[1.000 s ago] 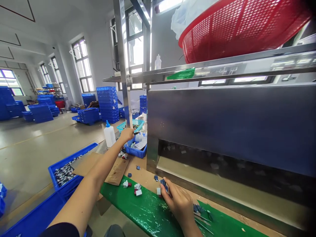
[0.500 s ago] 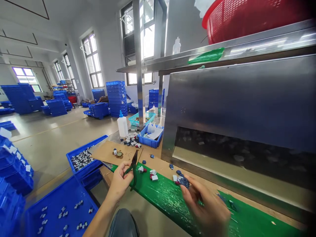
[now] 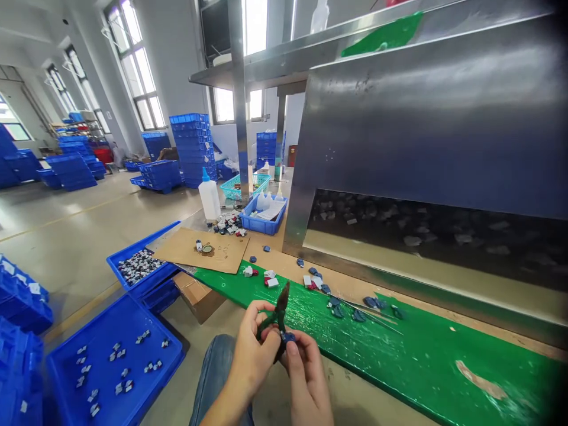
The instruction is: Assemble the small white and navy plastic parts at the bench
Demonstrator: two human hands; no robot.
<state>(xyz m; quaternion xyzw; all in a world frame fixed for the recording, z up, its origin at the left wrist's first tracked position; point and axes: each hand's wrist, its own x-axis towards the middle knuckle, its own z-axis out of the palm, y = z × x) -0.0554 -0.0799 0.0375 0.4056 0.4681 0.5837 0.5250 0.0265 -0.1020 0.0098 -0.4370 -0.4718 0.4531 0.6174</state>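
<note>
My left hand (image 3: 256,346) is closed round the handles of dark pliers (image 3: 281,303), whose jaws point up and away from me. Beside it, my right hand (image 3: 306,370) pinches a small dark blue piece (image 3: 287,337) between thumb and fingers, close against the pliers' handles. Both hands are in front of the bench's green-covered edge (image 3: 306,319). On the green strip lie white and dark red pieces (image 3: 270,278) and, farther right, several loose dark blue pieces (image 3: 336,307). A white and red cluster (image 3: 312,282) sits near the middle.
A metal hood (image 3: 399,136) with a low opening full of small pieces stands behind the bench. To the left are a cardboard sheet (image 3: 226,254), a white bottle (image 3: 209,198) and a blue tray (image 3: 264,225). Lower left, a large blue bin (image 3: 151,340) holds spaced-out small pieces.
My right hand has moved left and toward me from the bench pieces, bringing a blue piece to the left hand. The left hand with the pliers has shifted right and lower. The view has also shifted.
</note>
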